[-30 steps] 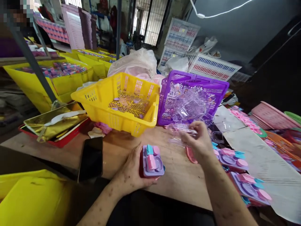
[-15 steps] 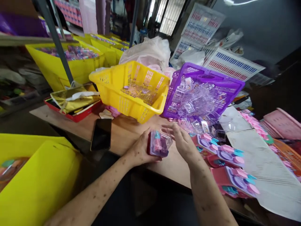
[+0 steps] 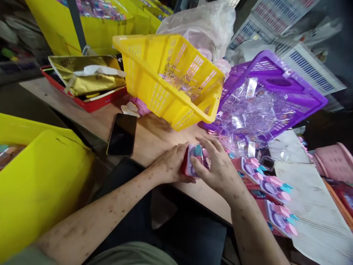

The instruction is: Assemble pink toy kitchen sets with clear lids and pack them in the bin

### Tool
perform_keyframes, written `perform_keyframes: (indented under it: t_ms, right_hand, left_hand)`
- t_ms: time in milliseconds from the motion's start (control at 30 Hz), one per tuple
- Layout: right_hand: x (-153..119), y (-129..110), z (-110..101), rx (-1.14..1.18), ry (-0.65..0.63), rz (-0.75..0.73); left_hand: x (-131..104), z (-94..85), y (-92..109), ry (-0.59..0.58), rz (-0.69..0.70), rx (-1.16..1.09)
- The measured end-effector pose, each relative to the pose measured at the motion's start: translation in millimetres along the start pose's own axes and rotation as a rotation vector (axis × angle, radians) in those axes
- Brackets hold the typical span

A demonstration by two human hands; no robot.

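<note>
My left hand (image 3: 172, 165) is wrapped round a small toy set (image 3: 191, 160) with a red-pink base, a purple top and teal and pink bits. Over its top and right side curls my right hand (image 3: 216, 165), thumb and fingers pressing at the clear plastic cover, which is mostly hidden. Similar toy sets without covers (image 3: 271, 187) stand in a row just right of my right forearm. Beyond them, clear plastic covers (image 3: 248, 114) spill out of a tipped purple basket (image 3: 300, 92).
A yellow basket (image 3: 154, 88) holding some clear pieces stands ahead on the table. To the left lie a black phone (image 3: 122, 135) and a red tray (image 3: 92, 105) with a gold packet. A yellow bin (image 3: 46, 198) is at the left, white cardboard (image 3: 314, 198) at the right.
My right hand has moved from beside the toy set onto its clear cover. My left hand still grips the base. The camera view has tilted down.
</note>
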State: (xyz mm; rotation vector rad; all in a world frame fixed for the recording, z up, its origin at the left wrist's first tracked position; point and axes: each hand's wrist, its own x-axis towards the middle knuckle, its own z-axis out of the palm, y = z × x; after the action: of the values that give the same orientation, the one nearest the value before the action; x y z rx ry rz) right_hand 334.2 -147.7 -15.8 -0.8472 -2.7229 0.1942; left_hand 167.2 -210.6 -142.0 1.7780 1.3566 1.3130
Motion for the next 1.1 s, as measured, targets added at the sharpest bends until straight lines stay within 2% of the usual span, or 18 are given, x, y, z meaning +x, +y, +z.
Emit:
perform_keyframes:
  t_ms: [267, 400, 633, 833, 933, 1033, 1100]
  right_hand:
    - [11.3, -15.9, -13.6, -0.124, -0.13, 0.093]
    - [17.0, -26.3, -14.3, -0.18, -0.143, 0.139]
    - [16.2, -34.2, -4.7, -0.286, -0.108, 0.081]
    - [13.0, -36.8, -1.1, -0.314, -0.099, 0.122]
    - [13.2, -36.0, -2.8, -0.34, -0.153, 0.148]
    - [15.1, -33.5, -4.6, -0.331, -0.24, 0.115]
    - [16.4, -31.8, -4.6, -0.334, -0.256, 0.098]
  left_hand:
    - [1.7, -11.8, 11.9, -0.014, 0.014, -0.09]
    - [2.8, -15.9, 14.7, -0.031, 0.007, -0.11]
    - [2.2, -6.8, 13.6, -0.038, -0.035, -0.036]
    - [0.1, -2.7, 9.4, -0.033, -0.006, -0.025]
    - [0.6, -4.5, 9.6, -0.038, -0.008, -0.001]
    - [2.3, -6.5, 12.1, -0.056, -0.047, 0.02]
    - [3.4, -7.5, 14.2, -0.066, -0.065, 0.027]
